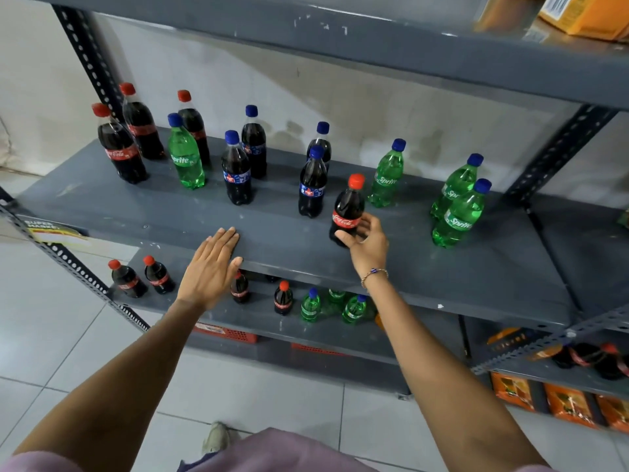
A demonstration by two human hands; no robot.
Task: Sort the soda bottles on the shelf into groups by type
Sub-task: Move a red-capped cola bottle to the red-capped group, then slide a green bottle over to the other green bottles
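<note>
On the grey shelf [143,212] stand soda bottles of three types. Three red-capped cola bottles [121,148] group at the back left, with one green Sprite bottle [185,155] beside them. Several blue-capped dark cola bottles [237,168] stand in the middle. Three more Sprite bottles [459,216] stand to the right. My right hand [367,241] curls around the lower part of a lone red-capped cola bottle [348,207] near the front edge, fingers touching its label. My left hand [212,264] lies flat and open on the shelf's front edge, holding nothing.
A lower shelf [258,321] holds small cola and Sprite bottles. The upper shelf [374,46] overhangs, with a yellow box [585,15] on it. Slotted metal posts [558,151] stand at both sides. Orange packs [561,403] sit low at the right. White tiled floor lies below.
</note>
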